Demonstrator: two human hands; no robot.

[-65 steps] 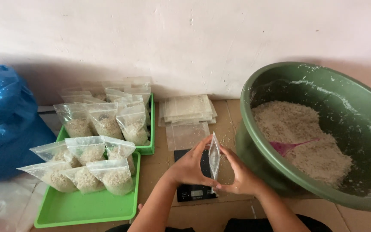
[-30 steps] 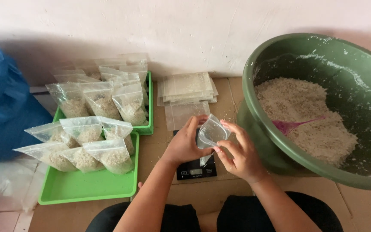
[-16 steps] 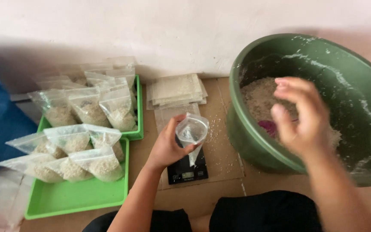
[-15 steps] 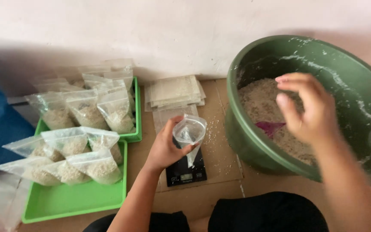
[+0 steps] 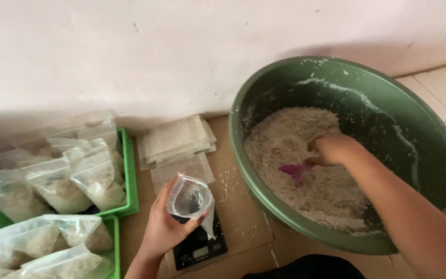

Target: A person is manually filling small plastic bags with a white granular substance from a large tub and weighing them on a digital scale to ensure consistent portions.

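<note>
My left hand (image 5: 162, 227) holds a small clear plastic bag (image 5: 189, 199) with its mouth spread open, just above a black digital scale (image 5: 200, 247). My right hand (image 5: 332, 149) is down inside a large green basin (image 5: 442, 155), closed around the handle of a pink scoop (image 5: 294, 169) that lies in the pale grainy flakes (image 5: 285, 134) filling the basin's bottom.
A stack of empty clear bags (image 5: 175, 138) lies by the wall beyond the scale. Two green trays (image 5: 129, 178) at the left hold several filled bags (image 5: 99, 178). Cardboard (image 5: 236, 194) covers the floor under the scale, with spilled grains on it.
My right hand let go of the bag, swung over to the basin and took hold of the pink scoop. My left hand keeps the bag open. The view shifted to the right.
</note>
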